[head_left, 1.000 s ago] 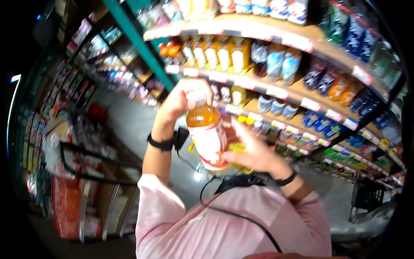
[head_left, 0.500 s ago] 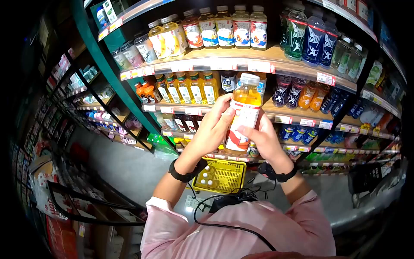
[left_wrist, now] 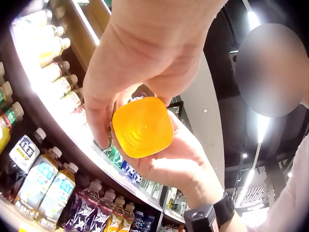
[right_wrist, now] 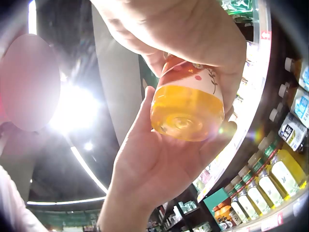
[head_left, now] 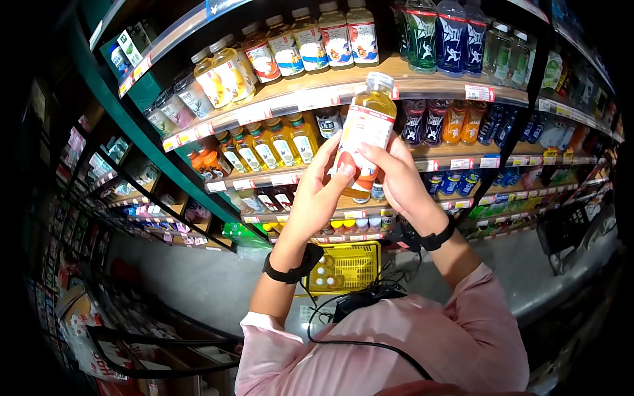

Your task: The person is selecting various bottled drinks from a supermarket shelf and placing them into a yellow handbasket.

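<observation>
Both hands hold one clear plastic bottle (head_left: pixel 366 125) of yellow-orange drink in front of the shelves. It has a clear cap and a white label with red parts, and it leans slightly to the right at the top in the head view. My left hand (head_left: pixel 321 195) grips its lower left side, thumb along the label. From the right, my right hand (head_left: pixel 401 175) grips it with the thumb across the label's front. The bottle's square orange base (left_wrist: pixel 143 128) faces the left wrist camera, between the two hands. Its lower part (right_wrist: pixel 187 113) also shows in the right wrist view.
Just behind the bottle runs the upper shelf edge (head_left: pixel 304 99), with a row of similar labelled bottles (head_left: pixel 307 39) on it. Yellow bottles (head_left: pixel 281 142) line the shelf below. A yellow basket (head_left: pixel 360 267) with several bottles in it is on the floor. Black cables (head_left: pixel 317 317) hang by the waist.
One second ago my left hand was up at the cap; it has come down to the bottle's side. The bottle has risen towards the shelf, and lately tilts a little more. The head view has shifted.
</observation>
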Demonstrator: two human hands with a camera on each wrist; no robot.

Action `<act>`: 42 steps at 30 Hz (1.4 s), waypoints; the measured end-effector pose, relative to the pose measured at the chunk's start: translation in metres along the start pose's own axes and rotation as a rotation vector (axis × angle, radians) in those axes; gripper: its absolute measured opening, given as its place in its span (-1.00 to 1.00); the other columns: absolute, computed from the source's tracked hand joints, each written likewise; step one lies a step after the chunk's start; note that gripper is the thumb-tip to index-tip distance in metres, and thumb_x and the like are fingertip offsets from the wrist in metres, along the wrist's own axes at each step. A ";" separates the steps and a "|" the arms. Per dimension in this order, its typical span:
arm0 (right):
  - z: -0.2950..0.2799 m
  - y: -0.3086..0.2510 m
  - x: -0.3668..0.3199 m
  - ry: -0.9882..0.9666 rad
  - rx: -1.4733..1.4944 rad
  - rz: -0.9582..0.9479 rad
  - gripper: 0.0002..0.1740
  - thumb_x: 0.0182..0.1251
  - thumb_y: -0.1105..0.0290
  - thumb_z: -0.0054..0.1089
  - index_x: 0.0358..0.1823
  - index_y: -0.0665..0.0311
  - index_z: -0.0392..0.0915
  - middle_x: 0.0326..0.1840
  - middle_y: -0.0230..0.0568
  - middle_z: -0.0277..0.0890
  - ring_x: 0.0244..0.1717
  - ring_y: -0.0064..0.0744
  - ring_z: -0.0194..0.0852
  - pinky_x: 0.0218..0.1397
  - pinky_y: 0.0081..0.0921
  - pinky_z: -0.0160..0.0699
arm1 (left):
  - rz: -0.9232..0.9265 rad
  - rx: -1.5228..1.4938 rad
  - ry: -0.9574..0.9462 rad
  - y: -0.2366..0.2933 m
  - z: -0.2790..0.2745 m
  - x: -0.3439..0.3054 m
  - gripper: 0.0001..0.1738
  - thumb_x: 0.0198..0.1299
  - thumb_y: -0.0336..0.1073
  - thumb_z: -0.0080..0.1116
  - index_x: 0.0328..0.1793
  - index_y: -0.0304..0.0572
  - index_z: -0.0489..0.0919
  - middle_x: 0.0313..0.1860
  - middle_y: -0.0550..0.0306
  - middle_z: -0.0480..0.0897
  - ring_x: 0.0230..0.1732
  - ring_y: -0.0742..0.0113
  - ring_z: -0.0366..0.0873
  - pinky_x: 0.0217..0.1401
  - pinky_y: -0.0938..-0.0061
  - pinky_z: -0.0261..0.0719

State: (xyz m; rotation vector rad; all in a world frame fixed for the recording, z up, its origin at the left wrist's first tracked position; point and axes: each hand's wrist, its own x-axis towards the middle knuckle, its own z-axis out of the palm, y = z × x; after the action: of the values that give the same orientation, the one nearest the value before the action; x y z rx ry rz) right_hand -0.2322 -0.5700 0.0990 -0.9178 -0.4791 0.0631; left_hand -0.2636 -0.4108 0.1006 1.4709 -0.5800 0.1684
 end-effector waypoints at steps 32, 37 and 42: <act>0.104 0.083 0.300 0.104 -1.175 -0.339 -0.23 -0.02 0.16 0.51 0.15 0.50 0.43 0.13 0.14 0.58 0.16 -0.08 0.60 0.23 -0.34 0.54 | -0.997 0.618 0.277 -0.192 -0.249 -0.369 -0.56 0.34 -0.12 0.18 0.18 -0.31 0.54 -0.28 0.00 0.71 -0.29 0.32 0.63 -0.20 0.41 0.60; 0.108 0.071 0.285 0.060 -1.419 -0.391 -0.21 0.03 0.10 0.45 0.21 0.47 0.41 0.05 0.23 0.62 0.14 0.06 0.61 0.26 -0.24 0.53 | -1.052 0.544 0.198 -0.219 -0.227 -0.371 -0.53 0.33 -0.11 0.20 0.22 -0.30 0.53 -0.27 0.00 0.70 -0.29 0.29 0.65 -0.19 0.41 0.59; 0.107 0.087 0.285 0.165 -1.371 -0.462 -0.24 0.08 0.14 0.48 0.23 0.43 0.40 -0.01 0.05 0.67 0.00 -0.17 0.70 0.09 -0.33 0.61 | -1.060 0.467 0.082 -0.243 -0.215 -0.368 -0.52 0.33 -0.09 0.20 0.22 -0.28 0.53 -0.26 -0.01 0.70 -0.30 0.28 0.66 -0.20 0.41 0.59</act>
State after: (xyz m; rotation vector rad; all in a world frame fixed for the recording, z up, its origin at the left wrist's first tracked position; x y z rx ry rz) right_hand -0.0105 -0.3643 0.1921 -2.0908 -0.5497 -0.8544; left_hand -0.4113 -0.1437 -0.2839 2.0284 0.3808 -0.4972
